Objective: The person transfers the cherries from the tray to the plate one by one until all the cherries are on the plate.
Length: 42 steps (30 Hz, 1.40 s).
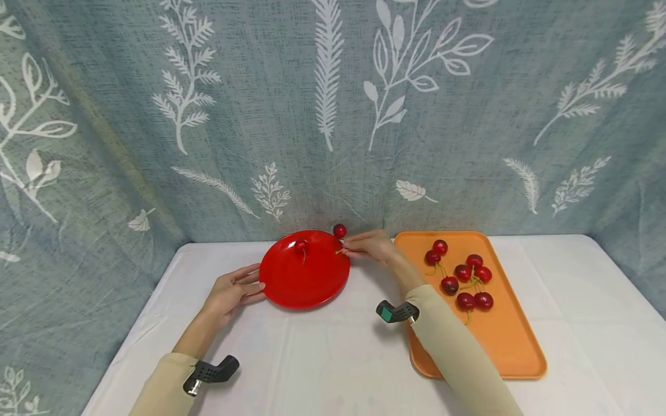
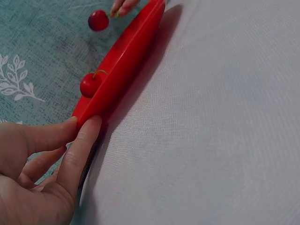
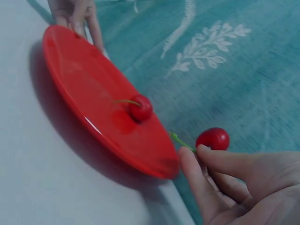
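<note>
My left hand point(image 1: 232, 292) grips the left rim of a round red plate point(image 1: 307, 286), thumb and fingers at its edge in the left wrist view. One cherry point(image 3: 140, 108) with a green stem lies on the plate toward its far side. At the plate's right far rim, my right hand point(image 1: 370, 245) pinches a second cherry point(image 1: 340, 231) by its stem between thumb and fingertips. That cherry's stem point(image 3: 180, 140) points toward the plate, and its round fruit hangs just beyond the rim.
An orange tray point(image 1: 512, 341) stands on the right of the white-covered table point(image 1: 322, 358), with several stemmed cherries point(image 1: 450, 285) in its upper half. My right forearm crosses over the tray's left side. Behind the table hangs a blue-green curtain point(image 1: 291, 115) with white leaf prints.
</note>
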### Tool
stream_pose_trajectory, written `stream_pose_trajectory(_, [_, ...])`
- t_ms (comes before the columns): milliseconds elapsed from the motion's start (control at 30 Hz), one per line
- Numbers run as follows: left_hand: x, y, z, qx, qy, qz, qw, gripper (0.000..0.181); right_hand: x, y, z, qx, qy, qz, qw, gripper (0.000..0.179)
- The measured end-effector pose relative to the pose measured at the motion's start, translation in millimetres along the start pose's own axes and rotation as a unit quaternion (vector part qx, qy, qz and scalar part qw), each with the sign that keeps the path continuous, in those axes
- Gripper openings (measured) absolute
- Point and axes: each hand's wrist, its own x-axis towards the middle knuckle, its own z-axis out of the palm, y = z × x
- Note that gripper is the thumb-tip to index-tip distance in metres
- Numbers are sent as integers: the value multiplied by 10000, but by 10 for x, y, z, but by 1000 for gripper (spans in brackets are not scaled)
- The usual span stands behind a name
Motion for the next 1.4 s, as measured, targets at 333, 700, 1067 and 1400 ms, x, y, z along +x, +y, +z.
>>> stream_pose_trajectory(333, [9, -12, -15, -51, -36, 25, 10000, 61, 90, 87, 308, -245, 323, -62, 9992, 27])
stream_pose_trajectory(700, [-4, -50, -39, -201, -197, 107, 9995, 62, 66, 191, 604, -1172, 949, -550, 9870, 15])
stream_pose_trajectory(1067, [-4, -38, -32, -195, -179, 124, 9996, 61, 101, 237, 705, -2003, 1459, -912, 9645, 9])
stream_pose_trajectory(1400, [-5, -18, -12, -150, -152, 136, 9997, 62, 102, 214, 633, -1617, 1089, -871, 9769, 10])
